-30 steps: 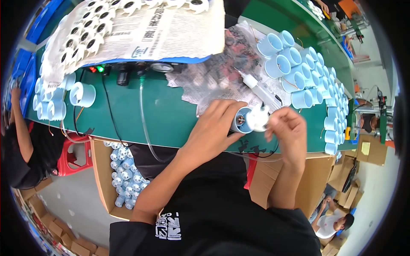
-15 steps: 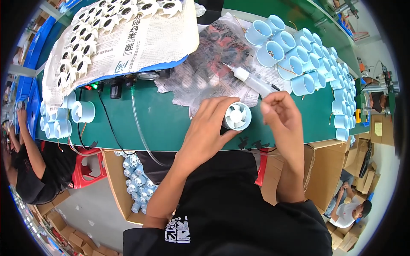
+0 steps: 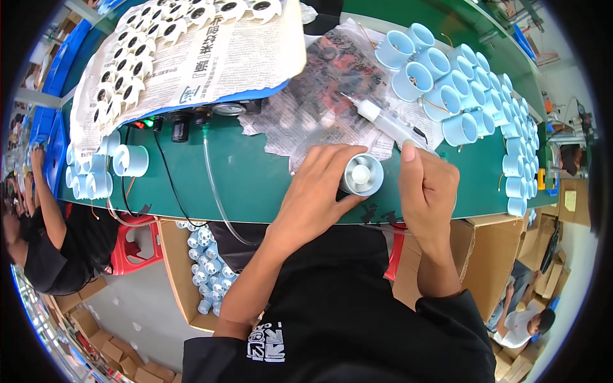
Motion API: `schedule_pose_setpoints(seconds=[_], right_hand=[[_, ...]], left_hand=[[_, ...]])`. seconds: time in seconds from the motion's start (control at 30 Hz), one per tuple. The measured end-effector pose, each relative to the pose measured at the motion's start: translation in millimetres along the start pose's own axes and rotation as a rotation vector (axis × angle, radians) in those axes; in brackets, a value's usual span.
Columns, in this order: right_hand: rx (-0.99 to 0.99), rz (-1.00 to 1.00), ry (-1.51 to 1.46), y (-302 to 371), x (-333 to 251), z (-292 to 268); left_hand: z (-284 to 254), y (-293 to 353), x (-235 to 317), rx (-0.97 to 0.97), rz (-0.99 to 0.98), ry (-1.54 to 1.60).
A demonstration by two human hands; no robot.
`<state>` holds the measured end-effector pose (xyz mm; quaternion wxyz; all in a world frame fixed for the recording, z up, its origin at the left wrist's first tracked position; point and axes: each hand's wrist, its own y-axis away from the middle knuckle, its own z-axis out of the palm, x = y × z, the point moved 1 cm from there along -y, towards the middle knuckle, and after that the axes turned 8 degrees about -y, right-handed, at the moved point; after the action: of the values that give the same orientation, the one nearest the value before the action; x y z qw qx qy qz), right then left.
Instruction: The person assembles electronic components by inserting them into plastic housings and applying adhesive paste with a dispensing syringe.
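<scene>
My left hand (image 3: 316, 188) is wrapped round a light blue round fan housing (image 3: 377, 180) near the front edge of the green bench. Inside the housing is a white fan wheel (image 3: 361, 175); its blades look smeared, as if turning. To the right, apart from the housing, my right hand (image 3: 429, 188) is closed in a fist with the thumb upward. Whatever its fingers may hold is hidden. Just beyond that thumb, a clear syringe (image 3: 389, 122) with a white collar and thin needle lies on newspaper and plastic film (image 3: 319, 83).
Light blue housings (image 3: 460, 129) with wires stand in rows at right; a few more (image 3: 131, 161) are at left. White fan wheels (image 3: 172, 29) cover a newspaper-lined board (image 3: 217, 76). A clear hose (image 3: 211, 169) crosses the bench. A carton (image 3: 175, 274) holds finished-looking units. Co-workers sit either side.
The fan blades, distinct before, are now blurred. My right hand has gone from a loose pinch to a fist with the thumb up. The whole view has shifted slightly.
</scene>
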<state>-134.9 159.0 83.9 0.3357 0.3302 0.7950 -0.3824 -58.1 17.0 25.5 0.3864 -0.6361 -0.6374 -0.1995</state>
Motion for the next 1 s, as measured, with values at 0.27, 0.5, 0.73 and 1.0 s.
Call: schedule_pose_setpoints(seconds=[0.27,0.5,0.73,1.0], right_hand=[[-0.205,0.028,0.035,6.8,7.7,10.0],[-0.039,0.045,-0.034,11.8,8.4,1.1],[-0.078,0.052,0.023,12.5,7.9,6.1],[-0.070,-0.004,-0.020,6.1,10.6,13.3]], left_hand=[[2.3,3.8,-6.1,-0.002,0.035,0.022],[1.9,5.7,-3.7,0.005,-0.013,0.051],[3.2,4.5,-5.7,-0.020,0.028,0.035],[-3.9,7.4,-11.7,0.064,0.001,0.014]])
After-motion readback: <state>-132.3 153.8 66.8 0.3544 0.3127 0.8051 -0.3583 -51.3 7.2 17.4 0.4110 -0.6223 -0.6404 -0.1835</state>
